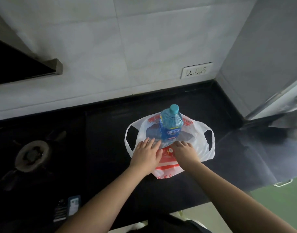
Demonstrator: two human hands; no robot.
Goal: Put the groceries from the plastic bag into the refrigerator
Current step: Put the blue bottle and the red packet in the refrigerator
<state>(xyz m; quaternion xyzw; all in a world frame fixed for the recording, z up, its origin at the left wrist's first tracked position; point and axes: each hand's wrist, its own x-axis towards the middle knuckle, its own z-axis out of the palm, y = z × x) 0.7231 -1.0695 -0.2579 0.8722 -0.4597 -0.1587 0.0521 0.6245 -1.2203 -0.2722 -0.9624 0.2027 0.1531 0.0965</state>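
A white plastic bag [199, 143] with red print lies spread on the black counter, its two handles out to the sides. Upright in the bag's open mouth stands a blue water bottle [170, 126] with a teal cap. My left hand [146, 154] lies flat on the bag's near edge, fingers spread, just left of the bottle's base. Right of it, my right hand [184, 151] presses on the bag with its fingers curled at the plastic. The grey refrigerator [265, 56] rises at the right, its door edge in view.
A gas burner [32, 155] sits on the black counter [107, 132] at the left. A range hood [26, 66] hangs above it. A wall socket [196, 70] is on the white tiles behind the bag. Green floor shows at the lower right.
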